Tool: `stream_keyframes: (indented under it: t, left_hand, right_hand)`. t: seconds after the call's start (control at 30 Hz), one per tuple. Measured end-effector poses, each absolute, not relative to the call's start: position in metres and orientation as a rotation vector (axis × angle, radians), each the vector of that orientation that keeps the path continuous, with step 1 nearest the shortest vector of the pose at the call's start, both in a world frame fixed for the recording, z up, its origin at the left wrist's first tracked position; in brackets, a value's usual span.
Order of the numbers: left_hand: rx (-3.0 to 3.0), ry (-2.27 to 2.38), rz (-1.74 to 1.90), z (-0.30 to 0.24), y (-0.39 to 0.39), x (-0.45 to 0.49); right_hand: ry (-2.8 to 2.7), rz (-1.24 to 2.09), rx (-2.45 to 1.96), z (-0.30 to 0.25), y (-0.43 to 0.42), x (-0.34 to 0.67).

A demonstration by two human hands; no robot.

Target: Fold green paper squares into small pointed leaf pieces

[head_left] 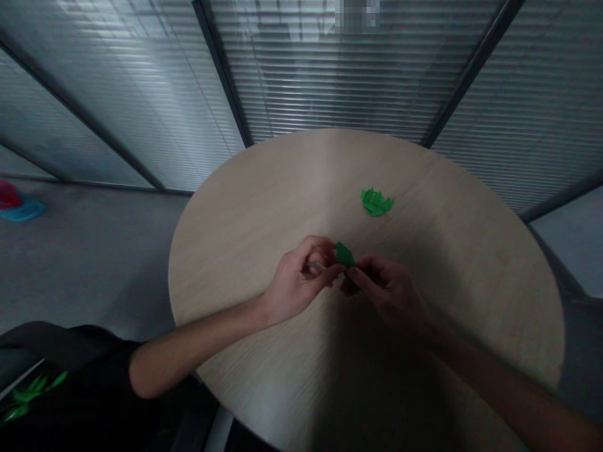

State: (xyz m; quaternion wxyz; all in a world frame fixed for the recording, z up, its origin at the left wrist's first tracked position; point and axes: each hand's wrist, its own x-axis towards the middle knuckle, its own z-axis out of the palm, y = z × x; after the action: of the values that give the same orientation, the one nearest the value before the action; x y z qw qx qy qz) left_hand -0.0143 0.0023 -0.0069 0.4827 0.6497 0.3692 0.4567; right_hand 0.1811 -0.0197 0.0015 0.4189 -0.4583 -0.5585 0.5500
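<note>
A small green piece, apparently folded paper (345,254), is held above the middle of the table between my two hands. My left hand (301,276) pinches its left side between thumb and fingers. A pale sliver (316,267) shows between that hand's thumb and curled fingers; what it is I cannot make out. My right hand (386,285) grips the piece's lower right edge, thumb on top, its fingertips partly in shadow. Farther back on the table lies a green cluster of pointed folded pieces (375,202), apart from both hands.
The round wooden table (254,188) stands close to glass partitions with blinds (330,81). A dark chair or bag (61,339) is at the lower left, near bright green shapes (35,389) on black cloth. A blue and red object (21,207) lies on the floor, far left.
</note>
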Motion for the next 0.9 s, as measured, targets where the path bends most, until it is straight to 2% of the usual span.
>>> stream_keyframes:
  t: [0.43, 0.63, 0.73, 0.9]
  left_hand:
    - [1.8, 1.032, 1.222, -0.0045, 0.0, -0.0147]
    - [1.71, 0.952, 1.092, -0.0029, 0.0008, -0.0144]
    - [1.869, 0.921, 1.095, -0.001, 0.0016, -0.0158]
    - [2.203, 0.817, 1.297, -0.0032, 0.0029, -0.0198]
  right_hand:
    - [-1.345, 1.37, -1.194, 0.0001, -0.0226, 0.1772]
    - [-1.376, 1.399, -1.16, 0.0022, -0.0227, 0.1776]
    - [-1.361, 1.4, -1.144, 0.0015, -0.0223, 0.1782]
    - [-1.323, 1.423, -1.133, 0.0, -0.0217, 0.1783]
